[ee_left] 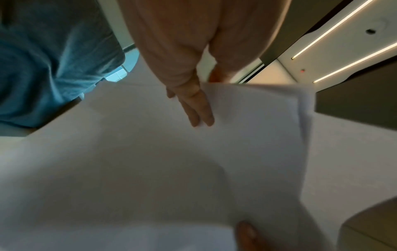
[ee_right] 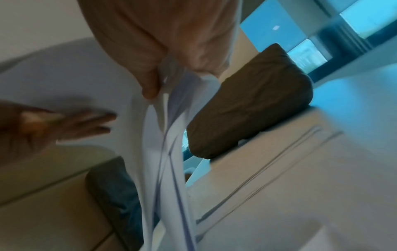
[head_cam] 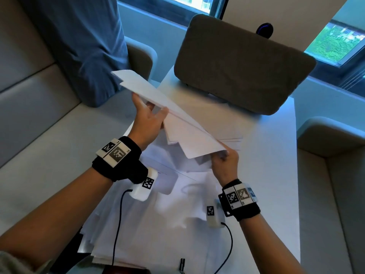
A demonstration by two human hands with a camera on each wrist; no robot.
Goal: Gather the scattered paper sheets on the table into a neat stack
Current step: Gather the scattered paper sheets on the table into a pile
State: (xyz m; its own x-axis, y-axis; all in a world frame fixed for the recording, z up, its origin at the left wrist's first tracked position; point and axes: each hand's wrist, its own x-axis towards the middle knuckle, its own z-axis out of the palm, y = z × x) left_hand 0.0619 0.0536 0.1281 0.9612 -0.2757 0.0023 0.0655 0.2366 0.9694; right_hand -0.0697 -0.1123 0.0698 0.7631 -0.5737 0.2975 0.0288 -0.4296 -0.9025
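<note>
A bundle of white paper sheets (head_cam: 177, 119) is held tilted above the white table (head_cam: 276, 175). My left hand (head_cam: 148, 117) holds its far left edge. In the left wrist view the fingers (ee_left: 199, 115) lie flat on the sheet face (ee_left: 247, 135), with another digit behind the top edge. My right hand (head_cam: 223, 157) pinches the bundle's near corner between thumb (ee_right: 150, 84) and fingers, and the sheets (ee_right: 163, 152) fan apart below the grip. More loose sheets (head_cam: 158, 224) lie overlapping on the table under my wrists.
A dark brown cushion (head_cam: 243, 66) stands at the table's far end. A blue cushion (head_cam: 79, 46) leans on the beige sofa (head_cam: 29, 115) to the left. Another seat (head_cam: 335, 175) is on the right. A small black object (head_cam: 182, 263) lies near the front edge.
</note>
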